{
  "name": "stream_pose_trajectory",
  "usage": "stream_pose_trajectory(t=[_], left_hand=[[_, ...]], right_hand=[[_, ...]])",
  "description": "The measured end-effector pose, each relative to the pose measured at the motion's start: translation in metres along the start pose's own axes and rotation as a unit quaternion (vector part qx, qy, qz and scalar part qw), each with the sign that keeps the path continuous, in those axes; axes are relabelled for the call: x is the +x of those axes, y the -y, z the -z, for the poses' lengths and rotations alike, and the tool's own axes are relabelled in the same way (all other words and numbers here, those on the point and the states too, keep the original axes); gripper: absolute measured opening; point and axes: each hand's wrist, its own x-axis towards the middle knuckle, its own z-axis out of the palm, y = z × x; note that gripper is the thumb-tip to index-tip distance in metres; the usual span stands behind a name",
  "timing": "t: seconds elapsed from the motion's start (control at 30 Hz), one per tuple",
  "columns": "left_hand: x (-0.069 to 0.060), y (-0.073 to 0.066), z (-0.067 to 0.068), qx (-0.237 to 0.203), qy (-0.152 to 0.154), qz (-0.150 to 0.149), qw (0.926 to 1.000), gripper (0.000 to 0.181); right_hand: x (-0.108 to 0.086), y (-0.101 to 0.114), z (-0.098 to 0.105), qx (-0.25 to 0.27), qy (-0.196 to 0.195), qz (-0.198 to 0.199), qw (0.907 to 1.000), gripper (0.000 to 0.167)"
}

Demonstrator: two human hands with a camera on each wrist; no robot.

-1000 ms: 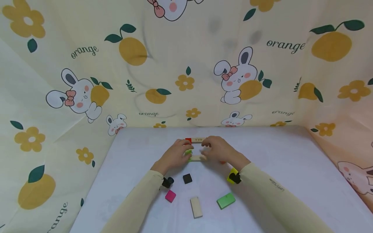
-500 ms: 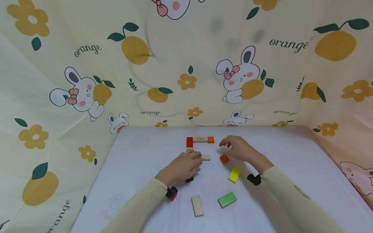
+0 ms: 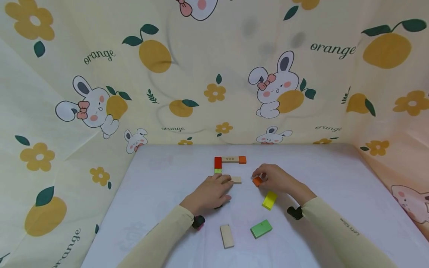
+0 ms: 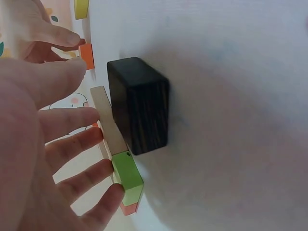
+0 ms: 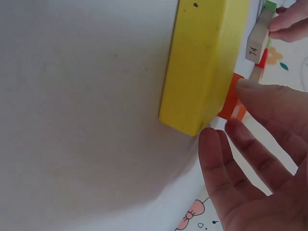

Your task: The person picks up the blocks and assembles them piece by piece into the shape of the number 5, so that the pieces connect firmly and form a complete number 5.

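Observation:
My right hand (image 3: 276, 178) is at a small orange block (image 3: 257, 181), which it pinches between thumb and fingertips at the table's middle right. In the left wrist view that orange block (image 4: 86, 56) shows at the fingertips. My left hand (image 3: 208, 190) lies with loosely spread fingers over the near left corner of a block outline, fingertips touching a plain wooden block (image 4: 111, 127) and a green block (image 4: 127, 178). The outline's back has a red block (image 3: 218, 162), a lettered wooden block (image 3: 230, 160) and another orange block (image 3: 242, 160). A black block (image 4: 139, 106) sits under my left palm.
Closer to me on the white table (image 3: 301, 238) lie a yellow block (image 3: 269, 200), a green block (image 3: 261, 229) and a wooden block (image 3: 227, 236). A pink block is mostly hidden by the left wrist camera (image 3: 198, 222). Printed cloth (image 3: 187, 74) stands behind the table.
Both hands have parted from the block outline's middle. My right hand has moved right, then down onto the loose orange block. The left hand has come slightly nearer and stays at the outline's corner.

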Motion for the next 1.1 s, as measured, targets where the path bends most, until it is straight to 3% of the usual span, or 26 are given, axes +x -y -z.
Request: stream_pose_trajectory(t=[0.47, 0.7, 1.1], left_hand=[[0.005, -0.003, -0.006, 0.007, 0.004, 0.015, 0.9999, 0.06], [0.004, -0.004, -0.003, 0.013, 0.005, 0.019, 0.9997, 0.061], [0.006, -0.004, -0.003, 0.004, 0.008, 0.027, 0.9996, 0.064]], right_hand=[[-0.001, 0.002, -0.003, -0.016, -0.016, 0.002, 0.9997, 0.028], [0.01, 0.019, 0.001, -0.016, -0.03, 0.008, 0.9994, 0.026], [0.026, 0.032, -0.006, -0.017, -0.021, 0.027, 0.9993, 0.025]])
